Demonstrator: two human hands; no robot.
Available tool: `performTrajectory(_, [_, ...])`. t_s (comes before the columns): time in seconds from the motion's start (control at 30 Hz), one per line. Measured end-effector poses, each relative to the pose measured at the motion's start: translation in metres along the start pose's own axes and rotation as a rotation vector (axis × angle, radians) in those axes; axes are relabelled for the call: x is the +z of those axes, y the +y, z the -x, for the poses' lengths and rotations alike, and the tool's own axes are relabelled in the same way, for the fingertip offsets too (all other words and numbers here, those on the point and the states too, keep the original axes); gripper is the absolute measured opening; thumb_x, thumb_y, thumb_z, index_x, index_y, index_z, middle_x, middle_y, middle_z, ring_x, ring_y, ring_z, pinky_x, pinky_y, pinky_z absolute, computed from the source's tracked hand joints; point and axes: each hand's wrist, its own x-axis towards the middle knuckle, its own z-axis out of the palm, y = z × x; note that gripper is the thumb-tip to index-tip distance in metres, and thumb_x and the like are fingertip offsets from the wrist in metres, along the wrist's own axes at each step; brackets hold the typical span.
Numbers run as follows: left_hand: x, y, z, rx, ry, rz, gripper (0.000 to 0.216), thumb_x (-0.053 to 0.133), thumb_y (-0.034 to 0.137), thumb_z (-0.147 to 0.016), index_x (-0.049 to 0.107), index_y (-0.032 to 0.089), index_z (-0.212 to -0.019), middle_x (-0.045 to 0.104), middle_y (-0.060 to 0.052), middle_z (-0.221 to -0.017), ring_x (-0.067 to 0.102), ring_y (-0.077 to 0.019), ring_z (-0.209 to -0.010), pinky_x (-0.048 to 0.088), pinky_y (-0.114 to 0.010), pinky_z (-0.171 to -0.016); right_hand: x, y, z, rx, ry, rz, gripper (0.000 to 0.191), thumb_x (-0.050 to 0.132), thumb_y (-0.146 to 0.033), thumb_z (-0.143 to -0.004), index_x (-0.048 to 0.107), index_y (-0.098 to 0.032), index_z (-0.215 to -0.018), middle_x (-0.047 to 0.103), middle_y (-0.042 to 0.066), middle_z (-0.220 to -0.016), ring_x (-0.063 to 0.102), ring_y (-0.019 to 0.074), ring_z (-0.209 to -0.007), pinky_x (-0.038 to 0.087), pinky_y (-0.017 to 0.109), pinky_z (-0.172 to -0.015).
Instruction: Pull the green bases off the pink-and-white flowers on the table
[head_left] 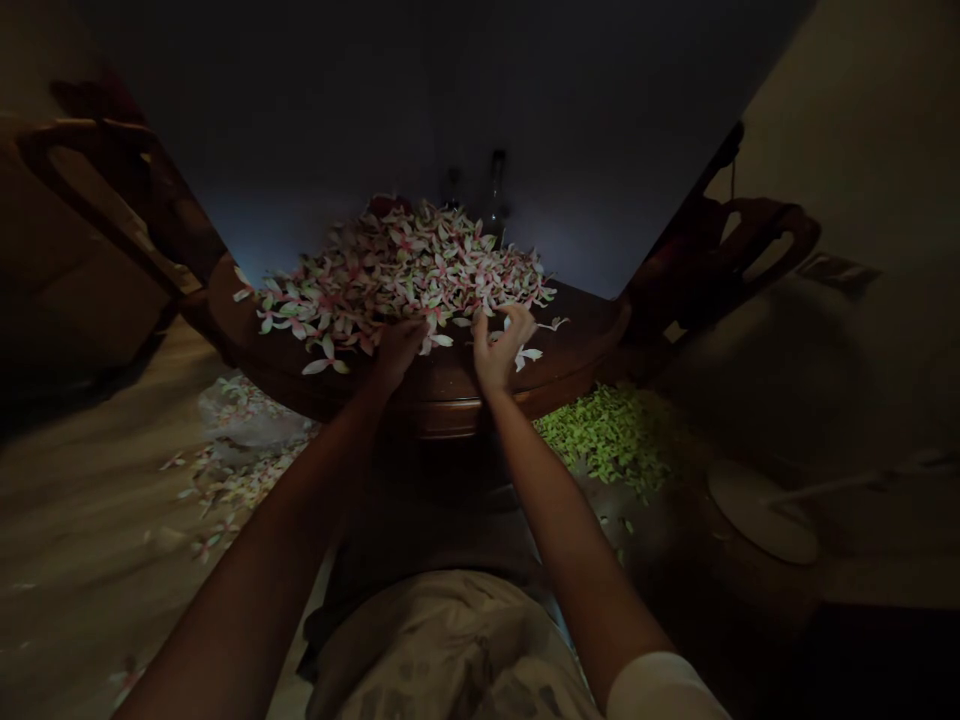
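Observation:
A big heap of white and pink paper flowers covers a dark round wooden table. My left hand rests at the near edge of the heap, its fingers curled down into the flowers. My right hand is just to the right of it, fingers bent and pinched on a white flower at the heap's edge. A few loose flowers lie on the table around both hands.
Wooden chairs stand to the left and right of the table. On the floor lie a clear bag with more pink-white flowers at left, a pile of green pieces at right, and a white round stand base.

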Motion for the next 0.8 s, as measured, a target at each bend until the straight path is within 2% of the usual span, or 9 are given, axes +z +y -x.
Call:
performTrajectory(0.13, [0.001,0.0,0.001,0.053,-0.17,-0.05,0.036,0.062,0.046,-0.079,0.075,0.014,-0.088,0.069,-0.003,-0.071,0.059,-0.0152,-0.064,0.045,-0.025,-0.062,0.01,0.0,0.004,-0.155,-0.518,-0.2,0.021,0.041,-0.039,-0.099,0.052,-0.022,-0.092,0.056,0.004,-0.085,0.055,0.0179,-0.086,0.045,0.032,-0.084])
performTrajectory(0.2, [0.003,-0.001,0.001,0.062,-0.211,-0.049,0.036,0.064,0.045,-0.077,0.075,0.014,-0.091,0.072,-0.004,-0.078,0.062,-0.0172,-0.07,0.047,-0.026,-0.067,0.014,0.002,0.005,-0.159,-0.624,-0.239,0.023,0.042,-0.04,-0.099,0.051,-0.022,-0.089,0.055,0.003,-0.082,0.054,0.017,-0.081,0.044,0.03,-0.08])
performTrajectory(0.3, [0.004,-0.002,0.002,0.065,-0.22,-0.022,0.035,0.067,0.043,-0.073,0.076,0.014,-0.09,0.074,-0.006,-0.086,0.065,-0.019,-0.077,0.049,-0.028,-0.072,0.018,0.006,0.004,-0.099,-0.611,-0.253,0.025,0.043,-0.042,-0.098,0.051,-0.022,-0.086,0.055,0.002,-0.081,0.052,0.0165,-0.078,0.042,0.029,-0.078])
performTrajectory(0.57, [0.003,-0.001,0.004,-0.009,-0.22,0.036,0.036,0.071,0.042,-0.071,0.076,0.014,-0.093,0.075,-0.007,-0.088,0.066,-0.0186,-0.076,0.05,-0.027,-0.068,0.023,0.018,0.003,0.024,-0.61,-0.308,0.024,0.053,-0.043,-0.093,0.055,-0.021,-0.083,0.061,0.001,-0.079,0.055,0.0168,-0.074,0.041,0.028,-0.075])
performTrajectory(0.8, [0.003,-0.001,0.003,0.001,-0.22,0.029,0.034,0.066,0.044,-0.075,0.075,0.014,-0.089,0.073,-0.005,-0.081,0.064,-0.0174,-0.071,0.049,-0.025,-0.064,0.022,0.021,0.003,0.074,-0.617,-0.352,0.024,0.055,-0.042,-0.091,0.062,-0.019,-0.086,0.065,0.001,-0.081,0.059,0.0169,-0.078,0.042,0.027,-0.076])
